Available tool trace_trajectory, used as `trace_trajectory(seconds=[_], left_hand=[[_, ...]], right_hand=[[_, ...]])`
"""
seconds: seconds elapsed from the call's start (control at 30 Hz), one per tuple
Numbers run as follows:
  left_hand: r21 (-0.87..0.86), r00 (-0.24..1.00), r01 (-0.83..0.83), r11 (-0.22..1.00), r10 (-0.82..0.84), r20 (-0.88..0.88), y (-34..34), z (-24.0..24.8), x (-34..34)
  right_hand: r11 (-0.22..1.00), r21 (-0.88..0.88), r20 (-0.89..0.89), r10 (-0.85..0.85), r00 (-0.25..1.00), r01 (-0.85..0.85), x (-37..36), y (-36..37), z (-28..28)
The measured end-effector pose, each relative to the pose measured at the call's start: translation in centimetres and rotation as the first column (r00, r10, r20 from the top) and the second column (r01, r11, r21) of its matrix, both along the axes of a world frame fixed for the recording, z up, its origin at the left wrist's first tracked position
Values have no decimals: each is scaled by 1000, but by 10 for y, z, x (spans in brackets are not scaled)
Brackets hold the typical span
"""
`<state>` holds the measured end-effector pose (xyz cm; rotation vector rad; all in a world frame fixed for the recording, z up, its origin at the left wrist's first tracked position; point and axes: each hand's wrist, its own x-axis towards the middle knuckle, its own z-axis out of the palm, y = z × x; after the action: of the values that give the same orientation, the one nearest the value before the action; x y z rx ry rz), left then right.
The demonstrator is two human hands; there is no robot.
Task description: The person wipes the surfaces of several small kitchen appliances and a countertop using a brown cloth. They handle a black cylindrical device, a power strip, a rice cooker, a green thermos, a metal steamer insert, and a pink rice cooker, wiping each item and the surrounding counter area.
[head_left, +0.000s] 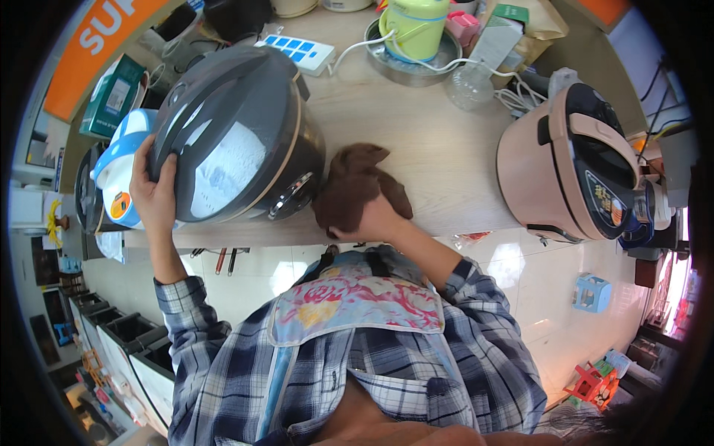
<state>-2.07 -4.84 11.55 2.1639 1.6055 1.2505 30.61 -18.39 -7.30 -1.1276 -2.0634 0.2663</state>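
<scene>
A large dark grey rice cooker (245, 141) with a glossy lid stands at the left of the counter, turned at an angle. Against its left edge rests my left hand (153, 182), gripping the lid's rim, with the thumb on top and the fingertips partly hidden. My right hand (378, 219) presses a bunched brown cloth (362, 186) on the wooden counter, just right of the cooker's latch. Some of its fingers disappear into the folds. A pink rice cooker (539, 167) with a black top sits farther right.
Behind the counter's middle are a blue-and-white power strip (300, 53), a white cord, a green kettle-like pot (416, 30) in a metal bowl and a clear plastic container (470, 85). A blue-and-white appliance (123, 167) touches the left side. On the floor stands a blue stool (592, 292).
</scene>
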Motion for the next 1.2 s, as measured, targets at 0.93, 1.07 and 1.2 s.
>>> trace_trajectory(seconds=[0.93,1.07,1.2], left_hand=[[69,998,53,996,-55,36,4,-3,9],[77,996,67,995,-71,48,3,-1,15],[75,995,65,995,-70,67,2,0,17]], right_hand=[[487,7,27,-873,487,873,66,-90,-16],[655,-165,64,-739,671,737,-9,-93,-19],[878,-150,-92,-471,878,455,-97,-61,-20]])
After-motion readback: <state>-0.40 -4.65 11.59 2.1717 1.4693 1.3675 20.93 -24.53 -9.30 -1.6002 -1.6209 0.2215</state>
